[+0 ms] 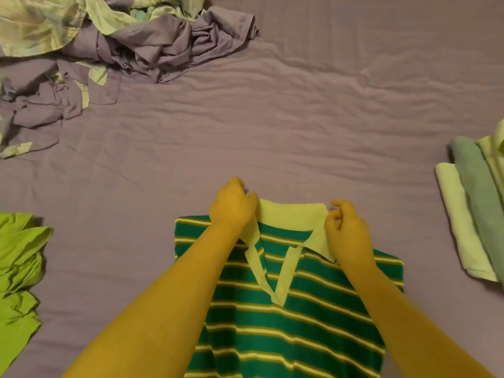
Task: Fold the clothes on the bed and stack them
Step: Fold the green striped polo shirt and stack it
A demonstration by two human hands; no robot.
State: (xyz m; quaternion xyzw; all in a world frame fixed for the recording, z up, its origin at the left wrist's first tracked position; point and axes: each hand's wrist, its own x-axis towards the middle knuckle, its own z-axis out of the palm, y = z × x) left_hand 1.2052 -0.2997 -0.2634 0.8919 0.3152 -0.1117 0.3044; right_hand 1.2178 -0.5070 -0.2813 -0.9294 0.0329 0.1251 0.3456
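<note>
Two bare forearms reach forward from the bottom edge over a green striped polo shirt (294, 317), which lies front-up on the near middle of the bed, its pale collar (291, 216) pointing away from the camera and its placket open in a V. Largest of all is the purple bedsheet (300, 118), wrinkled and spread across the whole view, carrying everything else. At the far left corner sits a rumpled heap of unfolded clothes (114, 42), purple cloth tangled with pale patterned fabric, well apart from the shirt. Against the left edge lies a crumpled lime-green garment (19, 268), level with the shirt but clear of it. Near the right edge rests a small stack of folded clothes (471, 211), pale pieces with a dull green one between them, also apart from the shirt.

Left hand (231, 208) sits at the left end of the collar, fingers curled down and pinching the collar's corner, knuckles toward the camera. Right hand (346, 230) sits at the collar's right end, on top of the collar flap; its fingers are curled in and the thumb is raised, and it seems to be gripping the collar edge, though the contact itself is hidden under the hand. Both shoulders of the shirt lie just under the wrists
</note>
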